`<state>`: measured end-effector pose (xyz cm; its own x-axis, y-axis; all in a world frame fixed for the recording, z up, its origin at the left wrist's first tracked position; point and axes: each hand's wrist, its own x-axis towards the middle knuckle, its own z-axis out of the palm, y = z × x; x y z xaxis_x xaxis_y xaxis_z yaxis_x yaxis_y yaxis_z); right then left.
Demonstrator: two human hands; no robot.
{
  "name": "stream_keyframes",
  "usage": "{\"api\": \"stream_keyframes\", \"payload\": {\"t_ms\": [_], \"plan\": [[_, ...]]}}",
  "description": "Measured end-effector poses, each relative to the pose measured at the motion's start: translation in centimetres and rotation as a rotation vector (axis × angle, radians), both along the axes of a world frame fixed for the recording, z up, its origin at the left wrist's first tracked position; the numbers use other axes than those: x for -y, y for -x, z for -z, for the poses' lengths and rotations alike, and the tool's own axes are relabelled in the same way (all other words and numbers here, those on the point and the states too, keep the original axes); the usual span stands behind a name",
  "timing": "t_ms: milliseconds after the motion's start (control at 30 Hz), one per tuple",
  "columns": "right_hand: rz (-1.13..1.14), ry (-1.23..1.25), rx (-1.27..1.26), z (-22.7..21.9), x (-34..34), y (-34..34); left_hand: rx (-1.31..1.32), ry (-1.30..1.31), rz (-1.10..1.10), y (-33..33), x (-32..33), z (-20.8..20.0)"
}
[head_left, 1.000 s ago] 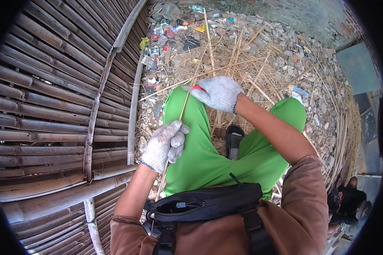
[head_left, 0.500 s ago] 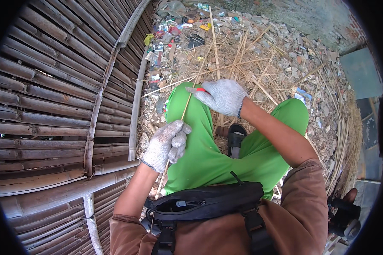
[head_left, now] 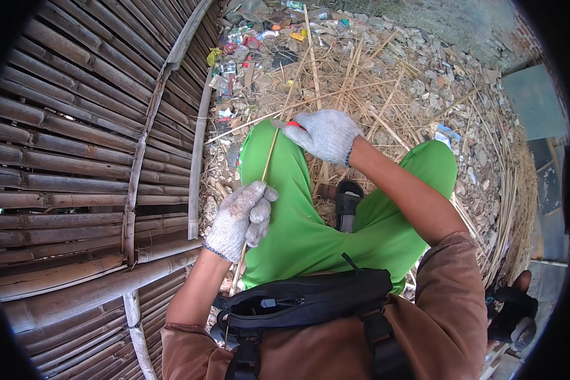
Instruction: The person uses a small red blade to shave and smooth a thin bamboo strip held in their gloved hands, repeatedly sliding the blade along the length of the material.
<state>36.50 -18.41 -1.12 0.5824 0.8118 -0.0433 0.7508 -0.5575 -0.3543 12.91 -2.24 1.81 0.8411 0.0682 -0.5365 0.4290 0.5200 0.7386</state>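
A long thin bamboo strip runs from beside my waist, over my left thigh and out past the knee. My left hand, in a pale knitted glove, is closed around it. Farther up, my right hand, gloved alike, is closed on a knife with a red handle. The knife's short blade lies across the strip near my left knee. Most of the handle is hidden inside the right glove.
A bamboo slat wall stands close on my left. Ahead, the ground holds loose bamboo strips, chips and litter. A bundle of thin strips lies to the right. A black bag sits at my waist.
The whole view has shifted slightly, with the ground and legs a little farther left and up. Both hands keep their grips, and the blade stays at the strip near the knee.
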Motion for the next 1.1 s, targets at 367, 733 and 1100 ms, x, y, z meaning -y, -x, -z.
{"api": "stream_keyframes", "payload": {"t_ms": [367,733,1100], "plan": [[-0.060,-0.001,0.021,-0.1,0.6,0.6,-0.012,0.001,0.039,1.0,-0.5,0.1],[0.008,0.009,0.040,0.0,0.1,-1.5,0.008,0.012,0.053,1.9,-0.5,0.3],[0.024,-0.018,0.055,0.7,-0.3,-3.0,-0.029,0.051,0.005,6.1,-0.9,-0.6]]}}
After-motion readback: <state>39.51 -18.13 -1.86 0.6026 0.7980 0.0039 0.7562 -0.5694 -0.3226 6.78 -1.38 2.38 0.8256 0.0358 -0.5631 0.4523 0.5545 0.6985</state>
